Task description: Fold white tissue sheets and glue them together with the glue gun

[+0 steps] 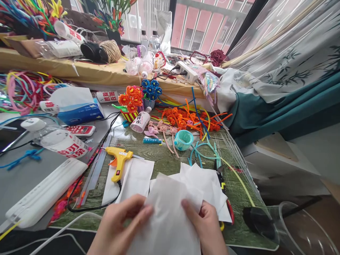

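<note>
A thin white sheet, like tissue paper (170,219), is held up between both my hands at the front of the table. My left hand (122,223) pinches its left side between thumb and fingers. On its right side my right hand (203,223) grips it, the thumb lying on the near face. More white sheets (204,180) lie spread just behind, partly hidden by the held one. A yellow hot glue gun (120,161) rests on a folded white sheet (139,177) to the left. Scissors (230,211) lie partly under the sheets at right.
Behind are a turquoise pipe-cleaner cup (183,140), orange pipe-cleaner pieces (180,118), a water bottle (140,121) and a blue glue stick box (152,141). A white power strip (47,191) and larger bottle (58,140) lie left. A clear container (305,226) stands at the right edge.
</note>
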`<control>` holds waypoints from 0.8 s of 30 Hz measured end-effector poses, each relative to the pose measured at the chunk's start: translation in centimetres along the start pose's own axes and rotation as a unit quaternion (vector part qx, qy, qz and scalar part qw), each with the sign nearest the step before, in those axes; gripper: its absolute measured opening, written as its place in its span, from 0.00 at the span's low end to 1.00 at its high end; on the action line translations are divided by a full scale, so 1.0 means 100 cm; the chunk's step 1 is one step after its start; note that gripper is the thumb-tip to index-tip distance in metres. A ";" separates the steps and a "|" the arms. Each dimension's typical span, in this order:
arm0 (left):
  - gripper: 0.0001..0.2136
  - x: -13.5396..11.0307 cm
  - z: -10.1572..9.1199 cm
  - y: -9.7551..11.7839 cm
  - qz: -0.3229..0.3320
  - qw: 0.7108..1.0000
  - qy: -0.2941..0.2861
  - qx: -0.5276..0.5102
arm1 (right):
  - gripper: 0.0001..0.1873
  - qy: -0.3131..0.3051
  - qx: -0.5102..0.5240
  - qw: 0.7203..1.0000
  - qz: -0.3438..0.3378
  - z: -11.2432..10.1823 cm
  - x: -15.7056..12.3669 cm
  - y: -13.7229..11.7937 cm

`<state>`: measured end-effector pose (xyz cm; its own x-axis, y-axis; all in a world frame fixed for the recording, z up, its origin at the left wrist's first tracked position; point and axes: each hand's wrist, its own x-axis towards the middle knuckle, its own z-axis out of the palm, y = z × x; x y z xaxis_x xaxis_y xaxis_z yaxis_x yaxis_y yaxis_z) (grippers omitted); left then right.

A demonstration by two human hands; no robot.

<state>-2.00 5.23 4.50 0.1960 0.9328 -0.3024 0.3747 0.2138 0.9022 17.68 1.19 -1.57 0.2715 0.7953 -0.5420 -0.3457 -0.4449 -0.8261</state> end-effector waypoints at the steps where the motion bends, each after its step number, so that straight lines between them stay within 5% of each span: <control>1: 0.21 0.008 0.002 -0.007 -0.017 0.999 0.043 0.004 | 0.29 0.046 -0.042 0.998 -0.028 -0.002 0.003 -0.003; 4: 0.23 0.029 0.009 -0.022 -0.026 0.990 0.103 0.093 | 0.28 0.126 -0.181 0.968 -0.119 -0.003 0.015 -0.015; 10: 0.20 0.055 0.016 -0.029 -0.043 0.975 0.091 0.198 | 0.29 0.181 -0.368 0.889 -0.205 0.003 0.036 -0.033; 24: 0.15 0.064 0.023 -0.025 -0.071 0.912 0.104 0.391 | 0.26 0.186 -0.404 0.860 -0.251 0.008 0.049 -0.030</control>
<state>0.45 10.02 -0.43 -0.0510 0.9642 -0.2602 0.9301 0.1407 0.3392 19.33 6.77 -1.64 0.5254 0.8505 0.0257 0.5938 -0.3449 -0.7269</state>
